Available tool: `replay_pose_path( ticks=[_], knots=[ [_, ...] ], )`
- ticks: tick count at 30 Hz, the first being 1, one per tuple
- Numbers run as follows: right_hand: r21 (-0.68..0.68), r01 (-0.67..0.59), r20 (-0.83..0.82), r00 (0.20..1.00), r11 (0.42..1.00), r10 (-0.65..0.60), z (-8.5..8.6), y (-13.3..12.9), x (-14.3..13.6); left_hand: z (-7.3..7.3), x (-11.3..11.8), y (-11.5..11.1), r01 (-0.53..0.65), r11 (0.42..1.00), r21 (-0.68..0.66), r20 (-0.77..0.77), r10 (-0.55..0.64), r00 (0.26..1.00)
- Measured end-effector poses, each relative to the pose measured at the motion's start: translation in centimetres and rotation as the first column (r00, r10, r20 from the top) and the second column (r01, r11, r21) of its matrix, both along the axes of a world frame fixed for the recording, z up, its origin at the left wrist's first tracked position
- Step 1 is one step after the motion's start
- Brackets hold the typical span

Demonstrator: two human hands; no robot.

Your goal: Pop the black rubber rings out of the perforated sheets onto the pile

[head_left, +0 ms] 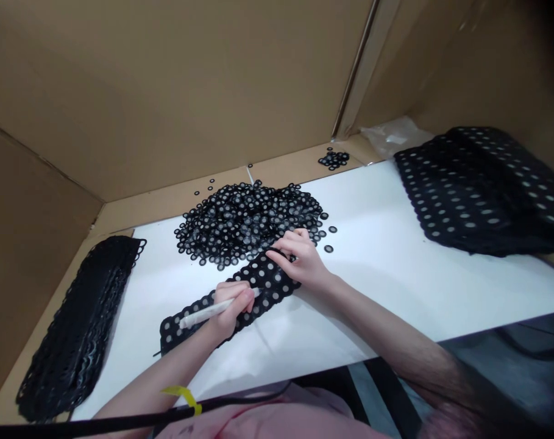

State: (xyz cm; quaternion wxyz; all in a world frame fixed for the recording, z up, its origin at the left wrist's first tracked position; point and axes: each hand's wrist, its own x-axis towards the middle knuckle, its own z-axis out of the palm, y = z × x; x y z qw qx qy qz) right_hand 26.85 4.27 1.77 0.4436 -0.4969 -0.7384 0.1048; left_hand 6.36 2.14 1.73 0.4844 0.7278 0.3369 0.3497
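Note:
A black strip [267, 281] with rows of pale round spots lies diagonally on the white board. My left hand [233, 305] is closed around a white pen-like tool [208, 313], its tip over the middle of the strip. At the strip's upper right end, my right hand [299, 256] pinches the edge between thumb and fingers. Just behind the strip is a heap of small black rings [244, 219] with pale centres, and a few loose ones lie at its right side.
On the left stands a stack of black perforated strips [82, 323]. A pile of black spotted sheets [478, 189] is at the right, beside a clear plastic bag [395, 135]. A small ring cluster [334, 160] lies at the back. Cardboard walls [189, 91] enclose the white board [350, 219].

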Motion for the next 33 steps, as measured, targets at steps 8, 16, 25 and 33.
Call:
replay_pose_path(
  ticks=[8, 16, 25, 33],
  knots=[
    [0.03, -0.011, -0.012, 1.0, 0.999, 0.011, 0.4, -0.2, -0.1, 0.8, 0.5, 0.1, 0.044, 0.999, 0.019, -0.175, -0.04, 0.984],
    [0.063, -0.049, -0.053, 0.997, 0.997, 0.052, 1.2, -0.8, -1.0, 0.6, 1.1, 0.5, 0.208, 0.958, 0.197, -0.292, -0.145, 0.945],
    [-0.013, -0.016, -0.043, 0.999, 1.0, 0.015, 0.7, -0.2, -0.3, 0.2, 0.8, 0.2, 0.16, 0.943, 0.291, -0.175, -0.112, 0.978],
    [-0.072, 0.002, -0.027, 1.0, 0.997, -0.004, -0.3, 0.4, 0.2, 0.4, 0.0, 0.3, 0.244, 0.959, 0.146, 0.012, -0.248, 0.969]
  ],
)
